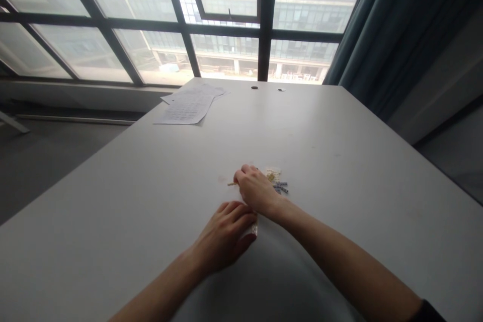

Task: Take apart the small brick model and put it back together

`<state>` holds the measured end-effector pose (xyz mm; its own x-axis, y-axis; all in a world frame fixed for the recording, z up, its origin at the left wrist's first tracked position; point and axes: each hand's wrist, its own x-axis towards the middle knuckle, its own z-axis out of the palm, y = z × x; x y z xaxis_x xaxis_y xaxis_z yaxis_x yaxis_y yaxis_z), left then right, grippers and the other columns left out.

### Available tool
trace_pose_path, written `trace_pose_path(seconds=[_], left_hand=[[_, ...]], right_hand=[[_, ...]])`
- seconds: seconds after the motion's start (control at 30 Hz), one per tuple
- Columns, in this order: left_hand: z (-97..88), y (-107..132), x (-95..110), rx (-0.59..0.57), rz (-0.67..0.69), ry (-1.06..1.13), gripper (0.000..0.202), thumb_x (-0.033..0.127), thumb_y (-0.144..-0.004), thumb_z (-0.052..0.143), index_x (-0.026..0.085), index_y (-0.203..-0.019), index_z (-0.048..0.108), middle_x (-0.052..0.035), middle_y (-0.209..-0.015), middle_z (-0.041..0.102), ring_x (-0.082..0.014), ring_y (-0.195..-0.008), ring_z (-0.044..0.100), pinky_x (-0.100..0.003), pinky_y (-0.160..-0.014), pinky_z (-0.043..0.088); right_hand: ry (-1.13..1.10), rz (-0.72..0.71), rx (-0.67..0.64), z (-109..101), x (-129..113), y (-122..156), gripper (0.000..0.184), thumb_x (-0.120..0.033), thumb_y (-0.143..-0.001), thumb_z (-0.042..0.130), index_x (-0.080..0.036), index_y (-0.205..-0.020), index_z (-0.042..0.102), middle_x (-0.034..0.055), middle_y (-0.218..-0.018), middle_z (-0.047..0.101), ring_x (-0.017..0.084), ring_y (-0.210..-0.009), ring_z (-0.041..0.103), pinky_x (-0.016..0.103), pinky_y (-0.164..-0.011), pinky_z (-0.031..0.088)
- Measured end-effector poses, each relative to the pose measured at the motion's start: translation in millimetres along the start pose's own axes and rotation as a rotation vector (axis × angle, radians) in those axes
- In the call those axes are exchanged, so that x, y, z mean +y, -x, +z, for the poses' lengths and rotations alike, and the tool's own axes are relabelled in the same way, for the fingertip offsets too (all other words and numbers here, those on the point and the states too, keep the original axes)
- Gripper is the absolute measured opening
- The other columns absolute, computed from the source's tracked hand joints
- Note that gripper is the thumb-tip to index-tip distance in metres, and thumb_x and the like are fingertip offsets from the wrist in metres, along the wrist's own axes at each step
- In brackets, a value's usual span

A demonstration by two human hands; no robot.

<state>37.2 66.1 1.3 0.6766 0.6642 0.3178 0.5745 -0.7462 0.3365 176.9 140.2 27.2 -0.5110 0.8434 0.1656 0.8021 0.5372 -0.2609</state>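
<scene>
My left hand (229,231) is closed around a small whitish piece with a dotted, studded-looking surface (254,226); only its right end shows past the fingers. Just beyond it, my right hand (253,188) reaches across with its fingers bent down toward the table. A thin tan stick (231,184) pokes out left of the right fingertips, and whether they grip it is unclear. Beside the right hand lie small cream and yellowish pieces (272,175) and several dark grey rod-like pieces (281,187), partly hidden by the hand.
The white table (151,186) runs forward to a window wall. Printed paper sheets (188,105) lie at its far left. A dark round spot (254,87) and a small dark-and-white item (281,90) are near the far edge. A dark curtain (370,25) hangs at the right.
</scene>
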Motion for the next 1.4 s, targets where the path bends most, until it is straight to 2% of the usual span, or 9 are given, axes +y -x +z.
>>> trace_pose_path(seconds=[0.2, 0.33, 0.47, 0.63, 0.8, 0.97, 1.1, 1.27, 1.4], left_hand=[[-1.3, 0.4, -0.8, 0.002, 0.008, -0.012, 0.022, 0.026, -0.086, 0.055, 0.021, -0.107, 0.059, -0.0080, -0.108, 0.063, -0.0231, -0.099, 0.056, -0.040, -0.089, 0.044], [-0.6, -4.3, 3.0, 0.129, -0.041, 0.058, 0.028, 0.030, -0.085, 0.060, 0.021, -0.112, 0.057, -0.0091, -0.112, 0.063, -0.0237, -0.102, 0.056, -0.039, -0.089, 0.046], [2.6, -21.2, 14.2, 0.283, -0.186, 0.246, 0.025, 0.028, -0.089, 0.057, 0.019, -0.112, 0.056, -0.0063, -0.098, 0.066, -0.0171, -0.087, 0.061, -0.030, -0.079, 0.050], [9.5, -38.0, 20.9, 0.345, -0.186, 0.321, 0.011, 0.024, -0.090, 0.055, 0.019, -0.086, 0.064, -0.0018, -0.076, 0.066, -0.0129, -0.070, 0.061, -0.024, -0.067, 0.048], [8.5, -35.8, 16.5, 0.404, -0.153, 0.394, 0.007, 0.021, -0.087, 0.061, 0.019, -0.087, 0.067, -0.0029, -0.079, 0.067, -0.0129, -0.072, 0.064, -0.023, -0.067, 0.051], [5.9, -31.1, 14.1, 0.475, -0.118, 0.438, 0.008, 0.017, -0.087, 0.060, 0.019, -0.089, 0.068, -0.0040, -0.083, 0.070, -0.0135, -0.076, 0.066, -0.023, -0.070, 0.053], [8.2, -30.4, 10.9, 0.468, -0.145, 0.428, 0.005, 0.021, -0.085, 0.063, 0.019, -0.085, 0.068, -0.0037, -0.080, 0.071, -0.0142, -0.073, 0.067, -0.024, -0.069, 0.054], [9.3, -31.6, 9.4, 0.446, -0.299, 0.490, 0.008, 0.027, -0.078, 0.071, 0.019, -0.078, 0.070, -0.0016, -0.071, 0.072, -0.0136, -0.063, 0.066, -0.023, -0.064, 0.054], [8.0, -35.0, 13.9, 0.420, -0.431, 0.725, 0.013, 0.030, -0.077, 0.071, 0.017, -0.078, 0.070, -0.0034, -0.073, 0.073, -0.0160, -0.068, 0.068, -0.025, -0.066, 0.055]], right_hand=[[-0.510, 0.075, 0.216, -19.7, 9.5, 56.5, 0.016, -0.011, -0.091, 0.048, -0.018, -0.088, 0.062, 0.0033, -0.091, 0.064, 0.014, -0.084, 0.058, 0.025, -0.079, 0.045], [-0.781, 0.183, 0.304, -12.2, 18.6, 93.5, 0.009, -0.021, -0.089, 0.056, -0.018, -0.089, 0.064, 0.0013, -0.079, 0.066, 0.014, -0.070, 0.058, 0.025, -0.068, 0.048], [-0.982, 0.215, 0.308, 3.2, 18.2, 111.9, 0.011, -0.025, -0.087, 0.059, -0.018, -0.092, 0.066, 0.0025, -0.082, 0.068, 0.014, -0.071, 0.060, 0.025, -0.067, 0.050], [-0.989, 0.207, 0.387, 10.9, 14.9, 115.6, 0.014, -0.024, -0.089, 0.057, -0.018, -0.096, 0.068, 0.0039, -0.086, 0.069, 0.016, -0.077, 0.062, 0.028, -0.072, 0.050], [-0.956, 0.210, 0.480, 10.0, 16.7, 113.8, 0.008, -0.023, -0.085, 0.061, -0.019, -0.089, 0.068, 0.0035, -0.083, 0.067, 0.016, -0.075, 0.062, 0.027, -0.069, 0.050], [-0.961, 0.215, 0.465, 12.5, 17.4, 115.0, 0.011, -0.023, -0.085, 0.061, -0.019, -0.093, 0.068, 0.0039, -0.084, 0.069, 0.016, -0.075, 0.064, 0.028, -0.071, 0.052], [-0.964, 0.225, 0.478, 13.9, 20.0, 117.2, 0.010, -0.023, -0.086, 0.062, -0.020, -0.091, 0.070, 0.0032, -0.080, 0.069, 0.016, -0.071, 0.064, 0.027, -0.066, 0.052], [-0.937, 0.199, 0.534, 10.7, 20.0, 118.3, 0.009, -0.021, -0.086, 0.062, -0.021, -0.090, 0.070, 0.0031, -0.079, 0.068, 0.016, -0.072, 0.064, 0.027, -0.066, 0.052], [-0.891, 0.151, 0.610, 7.3, 17.0, 119.0, 0.008, -0.016, -0.084, 0.063, -0.021, -0.085, 0.069, 0.0033, -0.081, 0.067, 0.016, -0.076, 0.064, 0.028, -0.069, 0.052]])
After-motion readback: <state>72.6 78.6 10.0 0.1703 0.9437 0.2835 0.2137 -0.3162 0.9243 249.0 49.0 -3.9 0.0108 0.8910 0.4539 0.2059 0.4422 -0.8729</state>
